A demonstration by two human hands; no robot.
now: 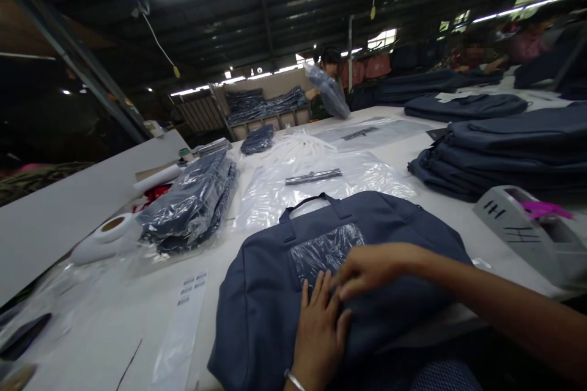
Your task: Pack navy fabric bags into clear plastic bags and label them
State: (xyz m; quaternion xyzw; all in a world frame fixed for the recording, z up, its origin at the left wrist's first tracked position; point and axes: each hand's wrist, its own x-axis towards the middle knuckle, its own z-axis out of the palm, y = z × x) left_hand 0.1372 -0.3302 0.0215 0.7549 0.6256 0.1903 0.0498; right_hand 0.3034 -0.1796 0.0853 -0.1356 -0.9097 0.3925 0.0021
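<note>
A navy blue bag (257,293) with a short carry handle (308,203) lies flat on the table in front of me. On its face sits a rectangular patch (321,250) covered by wrinkled clear plastic. My left hand (318,324) rests on the bag with fingers spread, its tips at the patch's lower edge. Just to its right, my right hand (373,269) is closed, with bent fingers pressed together at the patch's lower right. What those fingers pinch, if anything, is hidden.
Plastic-wrapped navy bags (188,201) and a white roll (112,229) are at left. Clear plastic bags (367,174) lie behind. A grey box (518,232) holding something pink and stacked navy bags (513,146) stand at right. A label sheet (183,330) lies nearby. People work farther back.
</note>
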